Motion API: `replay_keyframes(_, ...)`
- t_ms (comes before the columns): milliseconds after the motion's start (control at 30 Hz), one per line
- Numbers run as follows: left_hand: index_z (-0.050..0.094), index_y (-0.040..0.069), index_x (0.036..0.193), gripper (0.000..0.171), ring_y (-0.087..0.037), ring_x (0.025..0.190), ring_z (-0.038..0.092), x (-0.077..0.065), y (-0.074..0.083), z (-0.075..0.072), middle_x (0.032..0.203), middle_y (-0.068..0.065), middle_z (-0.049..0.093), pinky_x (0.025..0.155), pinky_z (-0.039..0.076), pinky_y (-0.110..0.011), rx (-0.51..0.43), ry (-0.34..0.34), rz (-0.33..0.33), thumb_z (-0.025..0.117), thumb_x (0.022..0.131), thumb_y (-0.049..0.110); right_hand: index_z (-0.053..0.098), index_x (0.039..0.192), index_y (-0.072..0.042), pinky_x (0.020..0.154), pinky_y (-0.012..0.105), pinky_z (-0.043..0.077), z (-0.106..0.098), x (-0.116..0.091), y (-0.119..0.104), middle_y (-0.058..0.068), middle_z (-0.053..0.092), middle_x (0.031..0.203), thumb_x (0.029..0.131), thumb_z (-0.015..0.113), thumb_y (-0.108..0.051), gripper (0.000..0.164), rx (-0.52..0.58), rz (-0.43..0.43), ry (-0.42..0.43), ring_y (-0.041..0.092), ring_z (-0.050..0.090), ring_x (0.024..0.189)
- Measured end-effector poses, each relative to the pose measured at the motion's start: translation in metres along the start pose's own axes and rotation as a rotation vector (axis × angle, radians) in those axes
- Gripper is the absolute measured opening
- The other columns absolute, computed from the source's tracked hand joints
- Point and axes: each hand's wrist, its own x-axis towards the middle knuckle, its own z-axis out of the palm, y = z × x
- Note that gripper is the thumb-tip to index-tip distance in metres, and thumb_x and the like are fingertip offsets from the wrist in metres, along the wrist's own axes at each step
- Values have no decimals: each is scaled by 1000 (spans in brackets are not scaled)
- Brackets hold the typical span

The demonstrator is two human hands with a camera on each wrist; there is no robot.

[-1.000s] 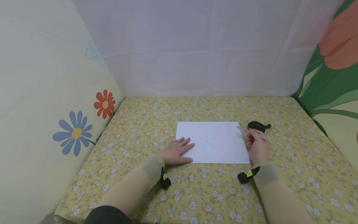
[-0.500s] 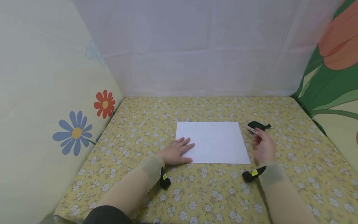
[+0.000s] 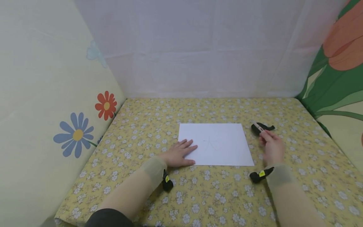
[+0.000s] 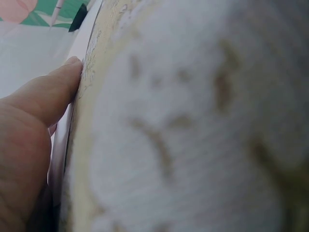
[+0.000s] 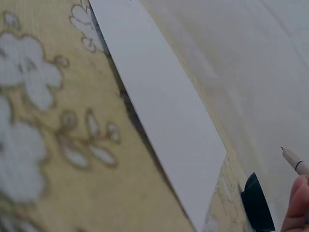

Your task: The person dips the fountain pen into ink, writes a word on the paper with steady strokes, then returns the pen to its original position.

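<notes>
A white sheet of paper (image 3: 227,145) lies on the table with a faint character, like 大, drawn near its middle. My left hand (image 3: 178,153) rests flat on its lower left corner, fingers spread. To the right of the sheet, my right hand (image 3: 273,148) pinches a pale pen (image 3: 258,126) between thumb and fingers. In the right wrist view the pen (image 5: 295,162) points its dark tip up and away from the paper (image 5: 159,106). Behind the pen in the head view sits a dark pouch-like thing (image 3: 255,130) with a short tail; its kind is unclear.
A yellow flowered cloth (image 3: 210,195) covers the table. White sheeting (image 3: 198,50) hangs at the back edge. Flower-printed panels stand at the left (image 3: 42,94) and right (image 3: 340,72). Each wrist wears a small black camera (image 3: 168,183).
My right hand has moved right, off the paper's edge, taking the pen in front of the dark pouch-like thing. The pen has turned to point farther upward. My left hand stays put.
</notes>
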Motion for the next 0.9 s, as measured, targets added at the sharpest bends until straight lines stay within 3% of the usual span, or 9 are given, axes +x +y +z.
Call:
replay_keyframes(200,16,27,156,76,-24,147,-3,1,-1,0,162,0,0,118,1,-45,2,2,-1,45,94,61,64,115,-5,66,18,51,-4,7,-8,5,63,102,90,69,-17,28,24,-47,86,14,59,83)
replay_keyframes(433,16,27,156,76,-24,147,-3,1,-1,0,162,0,0,118,1,-45,0,2,7,44,94,62,63,117,-9,67,18,50,-13,17,-9,2,61,106,91,67,-16,27,46,-23,157,12,59,86)
replay_keyframes(900,14,30,155,76,-21,147,-6,3,-3,3,161,5,-2,118,0,-44,9,-4,-11,44,93,64,67,114,-13,68,21,46,-18,26,-3,-2,61,102,88,71,-19,26,-62,-41,231,10,56,88)
